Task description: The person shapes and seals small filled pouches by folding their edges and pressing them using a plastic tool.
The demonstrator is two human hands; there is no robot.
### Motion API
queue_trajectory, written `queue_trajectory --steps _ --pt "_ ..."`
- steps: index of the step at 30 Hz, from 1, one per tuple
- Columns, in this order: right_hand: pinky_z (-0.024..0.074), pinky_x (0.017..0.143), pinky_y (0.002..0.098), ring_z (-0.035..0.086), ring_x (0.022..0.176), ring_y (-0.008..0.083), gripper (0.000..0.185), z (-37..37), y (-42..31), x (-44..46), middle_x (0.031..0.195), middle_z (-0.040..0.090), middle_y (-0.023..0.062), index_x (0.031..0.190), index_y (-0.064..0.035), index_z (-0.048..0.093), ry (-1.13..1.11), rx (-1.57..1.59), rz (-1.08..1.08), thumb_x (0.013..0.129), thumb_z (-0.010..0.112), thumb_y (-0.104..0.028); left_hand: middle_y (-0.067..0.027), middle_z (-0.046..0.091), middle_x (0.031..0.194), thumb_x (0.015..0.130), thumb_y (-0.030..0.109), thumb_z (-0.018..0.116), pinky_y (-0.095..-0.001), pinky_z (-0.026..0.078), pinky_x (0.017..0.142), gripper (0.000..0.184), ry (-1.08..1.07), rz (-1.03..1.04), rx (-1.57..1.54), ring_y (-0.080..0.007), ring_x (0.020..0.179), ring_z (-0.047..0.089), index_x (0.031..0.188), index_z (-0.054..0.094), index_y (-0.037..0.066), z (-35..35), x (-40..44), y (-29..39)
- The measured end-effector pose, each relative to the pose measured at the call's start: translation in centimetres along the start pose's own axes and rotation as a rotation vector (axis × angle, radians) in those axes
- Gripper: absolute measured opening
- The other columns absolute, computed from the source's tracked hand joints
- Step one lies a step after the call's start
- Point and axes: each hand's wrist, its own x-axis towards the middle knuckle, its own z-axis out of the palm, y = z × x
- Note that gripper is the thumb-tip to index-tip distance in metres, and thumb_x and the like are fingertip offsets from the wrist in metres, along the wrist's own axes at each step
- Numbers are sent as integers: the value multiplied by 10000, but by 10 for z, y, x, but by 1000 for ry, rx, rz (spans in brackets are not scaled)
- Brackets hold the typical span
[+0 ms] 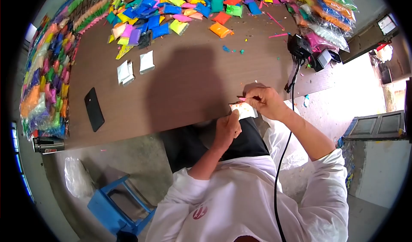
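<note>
One white packet (245, 111) at the table's (122, 109) near edge, pinched in the left hand (227, 129); right hand (267, 102) holds a small pink piece (242, 99) beside it. Handling appears unfinished; other white packets (146, 62) lie untouched.

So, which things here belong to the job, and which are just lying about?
Seemingly in the job:
white packet in the left hand
pink piece in the right hand
probably the other white packets and colourful packets

Apparently just lying about:
phone
metal cup
blue stool
</note>
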Motion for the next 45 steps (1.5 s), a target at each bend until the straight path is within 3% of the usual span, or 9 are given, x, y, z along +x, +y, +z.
queue_trajectory --steps 10,12,16,21,26,29,33,35,45 --pt "442 620 328 552 693 268 65 19 -14 -4 766 580 110 835 35 577 269 155 330 837 610 -21 -16 409 496 941 477 500 -250 378 524 560 -56 -283 -408 -98 427 380 535 360 117 11 0 12" --pt "445 626 326 554 695 271 72 17 -12 3 762 580 126 855 44 577 348 292 126 843 605 -21 -19 410 497 938 493 495 -249 372 515 569 -70 -243 -383 -99 427 385 535 361 114 14 2 8" --pt "460 608 364 582 671 316 92 -15 -33 -6 767 592 139 919 2 610 373 -39 307 865 579 -66 -24 416 508 947 511 461 -243 336 461 582 -80 -180 -263 -99 427 399 540 367 105 13 1 8" --pt "454 527 429 583 601 365 130 7 -36 -31 686 577 156 820 -40 567 304 -276 86 857 618 -154 -13 402 494 969 496 416 -238 284 403 591 -58 -145 -296 -91 422 388 531 358 104 28 3 5" --pt "466 560 469 589 619 378 149 15 -25 -30 663 590 178 877 -44 508 161 -303 262 879 555 -186 -14 371 486 976 447 398 -242 300 406 549 -50 -145 -294 -113 411 374 536 308 131 34 4 9" --pt "458 548 475 585 614 383 148 14 7 -25 641 582 172 845 -44 518 365 -396 259 864 558 -186 -19 377 476 976 452 390 -252 295 399 554 -60 -130 -215 -119 408 384 532 307 132 34 3 3" --pt "451 554 467 581 636 386 97 -5 -29 -26 650 573 158 841 -52 528 287 -154 430 847 573 -138 4 362 438 985 469 373 -256 271 382 623 -35 -48 -126 -94 387 366 489 346 92 28 3 -1" --pt "447 529 415 577 608 365 137 3 -31 -26 699 559 173 801 -17 520 351 -216 155 846 610 -110 8 351 427 988 482 342 -270 275 383 658 -25 -34 -61 -95 382 364 464 353 85 30 3 0" --pt "448 532 434 573 602 363 115 -1 -6 -34 664 560 164 782 -33 521 345 -301 278 834 593 -106 16 339 431 999 450 349 -260 257 374 635 -69 -14 -138 -84 377 334 474 339 95 33 5 7"
